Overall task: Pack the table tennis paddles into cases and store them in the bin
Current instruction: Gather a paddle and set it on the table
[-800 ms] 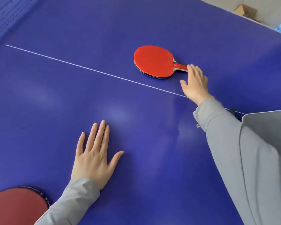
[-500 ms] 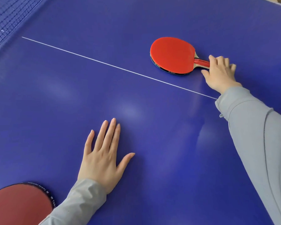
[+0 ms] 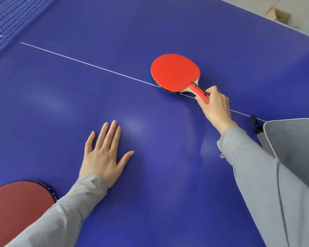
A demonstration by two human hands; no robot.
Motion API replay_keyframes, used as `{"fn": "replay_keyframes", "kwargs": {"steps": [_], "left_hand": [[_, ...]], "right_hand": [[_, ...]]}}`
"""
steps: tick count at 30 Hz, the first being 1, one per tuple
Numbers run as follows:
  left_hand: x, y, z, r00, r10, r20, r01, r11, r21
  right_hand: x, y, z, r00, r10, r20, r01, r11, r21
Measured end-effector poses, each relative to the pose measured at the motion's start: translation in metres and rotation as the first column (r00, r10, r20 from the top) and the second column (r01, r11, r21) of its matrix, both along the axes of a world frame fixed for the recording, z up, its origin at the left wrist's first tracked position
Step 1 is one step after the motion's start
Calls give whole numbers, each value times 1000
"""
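A paddle with a bright red face [image 3: 174, 72] lies on the blue table [image 3: 150, 202], its head over the white centre line. My right hand [image 3: 214, 107] grips its red handle, fingers curled round it. My left hand [image 3: 103, 154] rests flat on the table with fingers spread, holding nothing. A dark red paddle case [image 3: 16, 207] lies at the lower left corner, partly under my left sleeve. A grey case [image 3: 292, 138] with a white rim lies at the right edge, partly behind my right sleeve.
The net [image 3: 11, 20] runs along the upper left. The table's far edge is at the upper right, with a cardboard box [image 3: 278, 15] on the floor beyond it.
My right hand closed round the paddle's handle and pulled the paddle toward me, turning it so the handle points at me. My left hand stayed flat in place.
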State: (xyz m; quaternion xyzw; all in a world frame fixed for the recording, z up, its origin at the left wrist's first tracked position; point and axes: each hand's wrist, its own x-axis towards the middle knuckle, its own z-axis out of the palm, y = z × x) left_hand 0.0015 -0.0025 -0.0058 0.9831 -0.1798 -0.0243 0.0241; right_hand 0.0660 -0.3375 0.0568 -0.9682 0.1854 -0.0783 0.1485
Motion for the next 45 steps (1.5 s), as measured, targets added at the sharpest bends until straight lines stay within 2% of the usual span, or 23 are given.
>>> {"fn": "replay_keyframes", "kwargs": {"steps": [3,8,11,13,15,17,20,24,27,29,33,37,39,41,45], "left_hand": [[-1,-1,3,1000,1,-7,-1,1000,-19],[-4,2,10,999,-12,-51,7,996,-88],[-18,6,28,993,-43,-112,16,974,-227],[-43,20,43,994,-52,-96,16,940,-342],[-77,47,52,997,-45,-56,21,926,-378],[-112,83,60,1000,23,-13,-26,920,-392],[-162,146,70,972,228,57,-186,896,-402],[-208,228,70,876,480,-36,-470,837,-280],[-216,272,65,798,577,-176,-600,790,-127],[-213,289,60,807,542,-233,-573,815,-87],[-202,300,56,877,370,-308,-437,880,-186],[-196,297,70,819,339,-463,-496,825,-272],[-198,294,74,734,290,-614,-566,761,-318],[-207,289,75,611,183,-770,-673,632,-384],[-232,272,74,533,-59,-844,-727,478,-493]], "right_hand": [[-46,32,2,991,-121,55,109,976,190],[-127,87,12,952,-300,69,236,855,461],[-168,117,26,932,-351,93,258,821,509],[-195,134,32,922,-371,112,260,808,529],[-219,152,37,913,-392,116,267,787,556],[-243,169,38,902,-419,107,288,766,574],[-281,198,39,905,-418,76,298,752,588],[-331,231,32,906,-422,18,332,739,587],[-362,253,27,895,-445,-13,374,737,563],[-378,271,26,881,-473,-27,405,723,559],[-403,305,27,837,-542,-77,491,683,541],[-424,339,33,816,-566,-115,528,649,547],[-433,356,39,810,-572,-131,534,625,569],[-441,371,44,804,-576,-147,538,601,590],[-457,401,53,804,-568,-174,533,560,634]]}}
